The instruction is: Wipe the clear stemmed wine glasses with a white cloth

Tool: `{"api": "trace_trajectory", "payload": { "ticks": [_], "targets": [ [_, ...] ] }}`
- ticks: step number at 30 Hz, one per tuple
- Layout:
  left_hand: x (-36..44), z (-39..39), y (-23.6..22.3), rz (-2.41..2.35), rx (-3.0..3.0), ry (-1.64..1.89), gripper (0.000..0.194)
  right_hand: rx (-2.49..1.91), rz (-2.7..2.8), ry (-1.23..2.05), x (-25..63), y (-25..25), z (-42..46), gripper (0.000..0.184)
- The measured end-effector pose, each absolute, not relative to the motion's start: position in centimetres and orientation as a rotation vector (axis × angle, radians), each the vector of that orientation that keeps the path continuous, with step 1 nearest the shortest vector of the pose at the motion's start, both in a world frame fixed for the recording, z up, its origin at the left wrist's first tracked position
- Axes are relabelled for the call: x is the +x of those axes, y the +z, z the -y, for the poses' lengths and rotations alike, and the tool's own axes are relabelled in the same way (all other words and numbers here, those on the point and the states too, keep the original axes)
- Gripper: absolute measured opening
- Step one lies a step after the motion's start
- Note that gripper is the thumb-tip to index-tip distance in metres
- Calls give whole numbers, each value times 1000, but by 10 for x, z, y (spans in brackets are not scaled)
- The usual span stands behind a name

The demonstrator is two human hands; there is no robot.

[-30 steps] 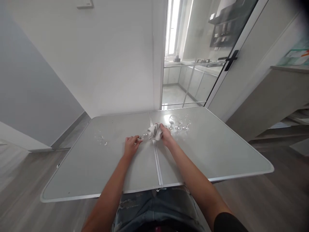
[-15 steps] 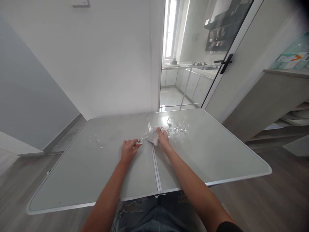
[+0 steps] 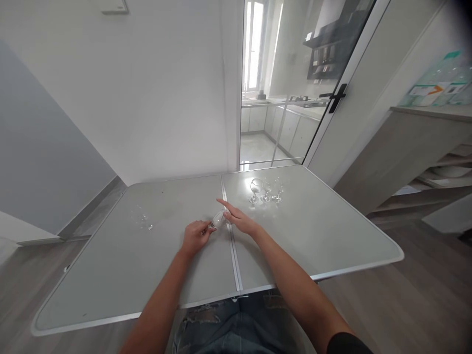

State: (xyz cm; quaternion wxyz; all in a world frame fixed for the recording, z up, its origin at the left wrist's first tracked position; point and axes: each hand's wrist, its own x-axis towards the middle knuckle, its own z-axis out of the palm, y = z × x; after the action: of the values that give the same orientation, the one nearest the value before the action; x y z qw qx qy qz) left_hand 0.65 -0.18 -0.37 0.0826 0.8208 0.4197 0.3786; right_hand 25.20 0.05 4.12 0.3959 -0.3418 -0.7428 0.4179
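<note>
A clear stemmed glass (image 3: 218, 219) lies tilted between my hands, low over the table near its centre seam. My left hand (image 3: 196, 237) is closed around its stem and foot end, at the left. At the bowl's mouth is my right hand (image 3: 241, 220), its fingers stretched along the far side and its thumb pressed in at the rim. Whitish material shows in the bowl and under the thumb; it looks like the white cloth (image 3: 227, 222), mostly hidden by the glass and hand.
Three upright stemmed glasses (image 3: 265, 191) stand at the back right of the grey folding table (image 3: 295, 236). Another clear glass item (image 3: 142, 219), hard to make out, is at the left. A wall and a glass door (image 3: 273, 123) border the far edge.
The white cloth, bunched in my right hand before, is now mostly out of sight at the glass's bowl. My right hand has moved left and its fingers have straightened. My left hand keeps its hold.
</note>
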Motion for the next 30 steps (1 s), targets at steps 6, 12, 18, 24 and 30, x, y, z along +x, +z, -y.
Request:
{"api": "trace_trajectory", "payload": {
  "ticks": [6, 12, 18, 24, 30],
  "targets": [
    [15, 6, 11, -1278, 1990, 1167, 22, -870, 1921, 687, 246, 40, -2, 48],
    [23, -1, -2, -1308, 2089, 1284, 23, -890, 1399, 980, 228, 35, 2, 39],
    [18, -3, -13, -1424, 2609, 1354, 21, -979, 1450, 1064, 231, 43, 2, 43],
    [20, -2, -9, -1461, 2690, 1231, 22, -1111, 1028, 1427, 231, 36, -3, 46],
    [23, 4, -4, -1139, 2147, 1084, 38, -925, 1608, 1061, 242, 52, 11, 47]
  ]
}}
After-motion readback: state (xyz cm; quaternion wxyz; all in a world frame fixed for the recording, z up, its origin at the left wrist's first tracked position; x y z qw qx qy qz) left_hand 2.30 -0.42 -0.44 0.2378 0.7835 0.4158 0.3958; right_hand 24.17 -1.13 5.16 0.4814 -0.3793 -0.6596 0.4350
